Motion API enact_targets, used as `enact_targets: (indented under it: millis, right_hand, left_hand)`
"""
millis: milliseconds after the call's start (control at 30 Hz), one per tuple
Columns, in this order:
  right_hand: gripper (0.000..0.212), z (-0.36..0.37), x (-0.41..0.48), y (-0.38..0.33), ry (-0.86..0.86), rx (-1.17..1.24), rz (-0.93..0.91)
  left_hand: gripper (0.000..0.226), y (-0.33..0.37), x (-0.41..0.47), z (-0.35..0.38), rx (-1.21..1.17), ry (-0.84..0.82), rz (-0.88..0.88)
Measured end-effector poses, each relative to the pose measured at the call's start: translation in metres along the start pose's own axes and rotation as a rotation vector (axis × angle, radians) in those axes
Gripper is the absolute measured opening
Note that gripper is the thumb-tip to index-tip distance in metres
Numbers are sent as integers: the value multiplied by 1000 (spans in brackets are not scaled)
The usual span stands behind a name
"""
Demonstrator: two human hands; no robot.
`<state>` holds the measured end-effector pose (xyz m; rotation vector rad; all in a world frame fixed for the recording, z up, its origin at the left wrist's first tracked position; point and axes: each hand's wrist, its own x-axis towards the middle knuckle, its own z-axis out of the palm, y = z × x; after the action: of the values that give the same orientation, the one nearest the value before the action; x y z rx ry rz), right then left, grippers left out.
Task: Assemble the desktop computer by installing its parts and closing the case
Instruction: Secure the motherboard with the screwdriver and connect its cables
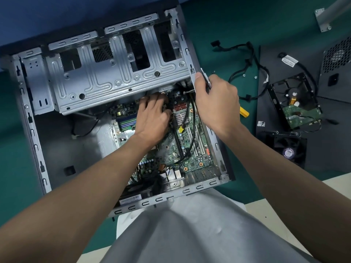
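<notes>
Lying open on the green table (17,158), the grey steel desktop case (76,145) has its long axis running away from the person, with its green motherboard (190,149) flat inside, under both hands. The left hand (153,118) is nearer the work, fingers bent down on the board's far end, just beneath the silver drive cage (114,76). Whether they pinch anything I cannot tell. The right hand (218,103), at the case's right rim, grips a slim silvery tool (206,78). The barcode sticker (131,200) and the fan's round purple label (289,152) are too small to read.

Green mat (218,25) under case (57,149), cables (215,43), dark panel (269,114), perhaps yellow tool (244,111).
</notes>
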<state>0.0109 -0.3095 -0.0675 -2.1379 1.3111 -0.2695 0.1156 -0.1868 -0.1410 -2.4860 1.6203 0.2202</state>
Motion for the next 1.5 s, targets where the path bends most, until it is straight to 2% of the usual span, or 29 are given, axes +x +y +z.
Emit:
enact_targets:
  millis: [333,633,767,833,933,1000,1067,1167,1233,1367,1500]
  right_hand:
    - [47,-2,-1,-3,7,1,3]
    - [47,-1,-1,-3,8,25,5]
    - [44,-3,-2,-5,32,-3,11]
    - [43,-7,-6,-8,104,-98,-35]
    - [42,-17,-20,-19,164,-190,-270]
    - [39,-21,-32,-26,67,-170,-422]
    - [27,-24,-41,-32,-108,-156,-512]
    - [12,-22,-49,-35,-289,-255,-506]
    - [13,-15,-53,-36,-334,-332,-451]
    - [17,4,-62,-37,-413,-442,-403]
    - [19,21,-60,-31,-399,-503,-378]
  left_hand:
    - [22,2,2,-2,61,2,33]
    - [13,-3,3,3,-67,-64,-24]
    - [21,-4,1,4,-54,-47,-14]
    - [25,-4,-1,3,-42,-28,-2]
    - [22,-6,-1,3,-51,0,7]
    - [17,-9,0,3,-66,19,13]
    - [12,-12,2,3,-83,51,24]
    - [19,-15,6,2,-125,71,43]
    - [24,-19,7,0,-148,44,58]
    - [17,-23,9,-2,-206,6,82]
    - [17,-26,9,0,-209,3,105]
